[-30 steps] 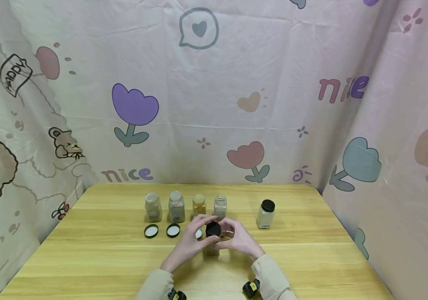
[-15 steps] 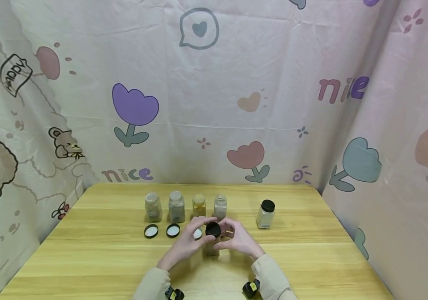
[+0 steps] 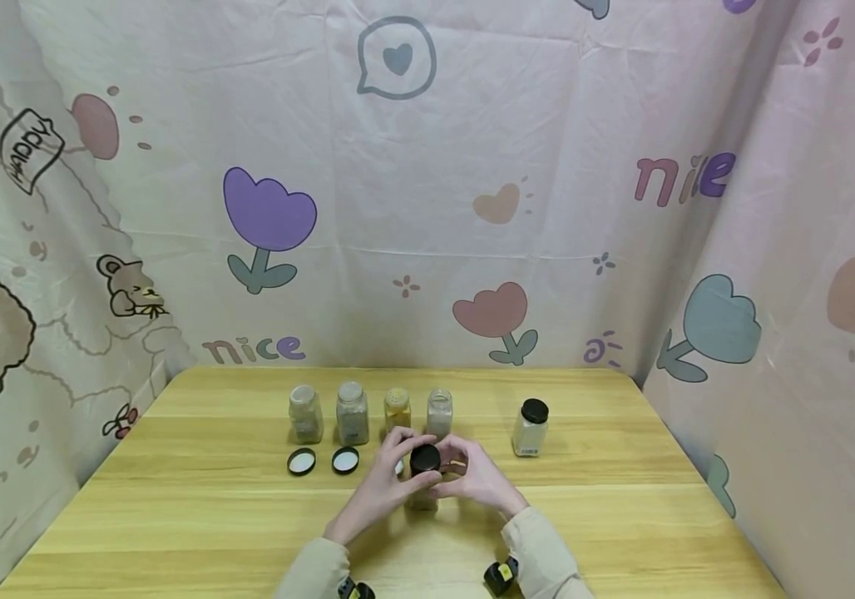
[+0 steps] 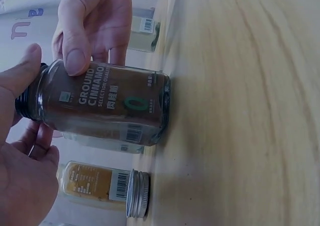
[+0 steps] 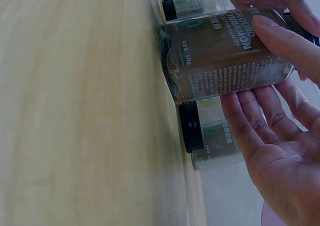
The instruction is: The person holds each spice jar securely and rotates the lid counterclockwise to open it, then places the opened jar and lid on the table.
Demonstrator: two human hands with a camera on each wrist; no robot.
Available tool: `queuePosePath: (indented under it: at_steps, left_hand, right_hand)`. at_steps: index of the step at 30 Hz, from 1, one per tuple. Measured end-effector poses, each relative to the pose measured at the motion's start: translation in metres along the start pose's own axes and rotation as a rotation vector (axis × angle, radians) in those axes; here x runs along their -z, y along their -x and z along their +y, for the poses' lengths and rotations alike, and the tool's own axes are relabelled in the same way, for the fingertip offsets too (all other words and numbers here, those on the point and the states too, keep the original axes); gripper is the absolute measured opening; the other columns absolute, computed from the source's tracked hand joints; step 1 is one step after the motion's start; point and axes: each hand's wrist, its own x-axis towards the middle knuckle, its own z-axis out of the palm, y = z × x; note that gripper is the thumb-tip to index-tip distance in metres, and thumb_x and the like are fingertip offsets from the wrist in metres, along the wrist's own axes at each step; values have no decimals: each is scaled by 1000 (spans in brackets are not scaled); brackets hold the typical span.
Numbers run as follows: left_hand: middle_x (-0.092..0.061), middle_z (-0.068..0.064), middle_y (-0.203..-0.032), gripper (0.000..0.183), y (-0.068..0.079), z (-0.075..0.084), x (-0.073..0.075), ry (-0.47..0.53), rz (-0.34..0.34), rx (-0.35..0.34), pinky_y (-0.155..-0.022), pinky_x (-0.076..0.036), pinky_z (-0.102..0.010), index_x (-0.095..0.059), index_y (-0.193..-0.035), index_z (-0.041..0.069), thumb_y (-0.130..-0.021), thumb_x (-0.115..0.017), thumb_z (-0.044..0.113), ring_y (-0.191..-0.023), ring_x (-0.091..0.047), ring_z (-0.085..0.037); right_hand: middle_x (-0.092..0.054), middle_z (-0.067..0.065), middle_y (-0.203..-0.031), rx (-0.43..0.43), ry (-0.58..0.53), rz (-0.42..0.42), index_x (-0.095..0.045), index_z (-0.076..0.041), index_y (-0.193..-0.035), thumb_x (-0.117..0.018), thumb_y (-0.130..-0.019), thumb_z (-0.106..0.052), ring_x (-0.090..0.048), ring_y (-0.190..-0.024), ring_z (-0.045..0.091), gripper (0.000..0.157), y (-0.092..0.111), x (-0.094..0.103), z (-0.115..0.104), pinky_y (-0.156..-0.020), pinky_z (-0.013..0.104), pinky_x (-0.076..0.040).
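Observation:
In the head view, a clear jar with a black screw lid [image 3: 425, 458] stands at the near middle of the table. Its label reads ground cinnamon on the brown-filled jar [image 4: 105, 103] in the left wrist view. My left hand [image 3: 381, 484] holds the lid between thumb and fingers. From the other side my right hand [image 3: 478, 476] grips the jar's body, its thumb [image 5: 282, 41] lying across the label in the right wrist view. The jar's base sits at the tabletop, and the lid is on its neck.
Behind my hands stand several lidless jars: two greyish ones [image 3: 306, 416], a yellow one [image 3: 397, 408] and a pale one [image 3: 439, 411]. Two upturned black lids [image 3: 302, 462] lie in front; a silver lid [image 4: 138, 194] is near the yellow jar. A black-capped jar [image 3: 531, 429] stands right.
My left hand and forearm shifted slightly left, then came back right, its fingers moving round the lid. The right hand and the jar stayed in place.

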Motion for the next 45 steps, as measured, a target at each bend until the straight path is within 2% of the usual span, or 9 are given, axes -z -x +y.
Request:
queuePosePath:
  at_steps: [6,10,14,18,22,28,36,40,45]
  left_hand:
    - [-62,-8,-135,44,2,-3,8,21,-104,-48,-108,-51,-40,-60,-136,11,-95,-70,22,-125,-56,-26]
    - [-62,-12,-139,43,2,-5,13,52,-149,-94,-107,-53,-39,-57,-140,9,-98,-65,18,-127,-58,-30]
    - [-67,-13,-130,43,1,-6,13,54,-84,-123,-102,-57,-42,-63,-133,5,-92,-72,16,-119,-63,-29]
    - [-71,-5,-120,46,0,-4,9,38,9,-84,-98,-57,-42,-69,-124,7,-83,-82,22,-111,-66,-22]
    - [-68,1,-114,47,-1,-1,3,13,59,-37,-95,-56,-37,-71,-121,10,-80,-85,26,-107,-63,-18]
    - [-62,-2,-112,47,-1,0,-6,-17,104,-51,-94,-51,-28,-71,-122,10,-79,-86,22,-105,-58,-16]
    - [-60,-2,-116,43,0,2,-7,27,106,-36,-98,-49,-33,-68,-119,12,-81,-84,22,-111,-57,-15]
    - [-61,-3,-118,44,1,1,-6,54,124,-61,-97,-49,-33,-66,-119,11,-80,-84,19,-108,-56,-15]
    - [-63,-5,-116,48,3,-2,-4,79,186,-118,-92,-48,-25,-65,-117,10,-75,-87,15,-102,-57,-14]
  right_hand:
    - [-66,17,-112,-2,-9,7,-58,3,-117,-83,-78,-2,-66,-99,6,46,0,0,0,-97,28,-59]
    - [-66,19,-111,3,-20,14,-57,5,-115,-83,-78,1,-66,-99,8,46,0,-1,0,-97,29,-60]
    - [-67,18,-111,-4,-20,13,-59,3,-117,-83,-78,-1,-66,-98,6,47,0,-1,-1,-96,28,-60]
    - [-67,17,-111,-7,-19,8,-60,1,-118,-84,-78,-2,-66,-97,5,47,0,-1,-1,-97,24,-59]
    - [-67,16,-113,-14,-10,9,-60,0,-118,-84,-77,-3,-65,-99,4,47,0,-1,-1,-98,22,-57]
    - [-67,18,-113,6,11,8,-61,0,-118,-84,-79,-7,-65,-100,6,46,0,-1,0,-99,22,-56]
    - [-68,19,-114,-2,5,9,-60,1,-119,-84,-79,-5,-66,-100,7,47,-1,-1,-1,-97,22,-56]
    - [-67,21,-115,-7,-7,4,-60,2,-119,-83,-78,-4,-66,-100,9,47,-1,-1,-3,-96,21,-57]
    - [-67,11,-110,-29,-22,4,-60,1,-118,-84,-76,-3,-66,-98,7,48,1,1,-4,-97,22,-57]
